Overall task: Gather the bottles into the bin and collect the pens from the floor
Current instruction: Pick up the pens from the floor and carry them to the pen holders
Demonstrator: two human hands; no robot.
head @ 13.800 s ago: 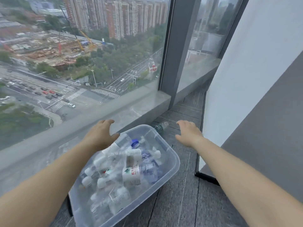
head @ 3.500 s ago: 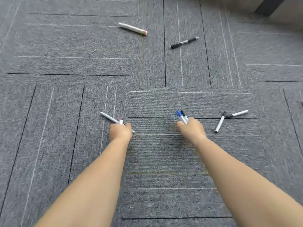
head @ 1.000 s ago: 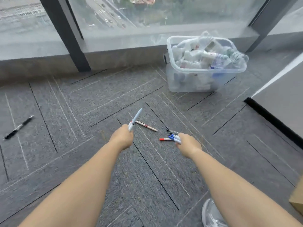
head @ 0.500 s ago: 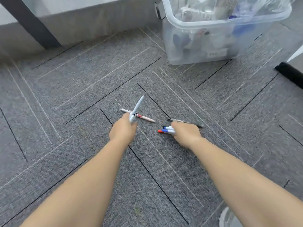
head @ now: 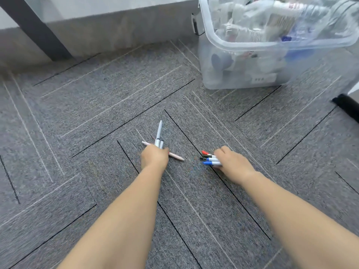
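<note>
Hands point(head: 154, 158) point(head: 232, 164) with pens point(head: 211, 161), bin point(head: 272, 44) well apart

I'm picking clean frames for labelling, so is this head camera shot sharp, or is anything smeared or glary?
Head view: the bin and its bottles are smeared by motion, labels unreadable; the left hand is blurred at the knuckles, the right hand less so; the pens show their colours; light on the carpet is soft and even, no glare or hard shadows.

The carpet point(head: 97, 113) is matt grey cloth, finely ribbed and rough. At one o'clock the bin point(head: 242, 80) is clear, smooth, slightly frosted plastic; its bottles point(head: 252, 33) are thin glossy plastic. The pens point(head: 159, 131) I hold look smooth plastic.
</note>
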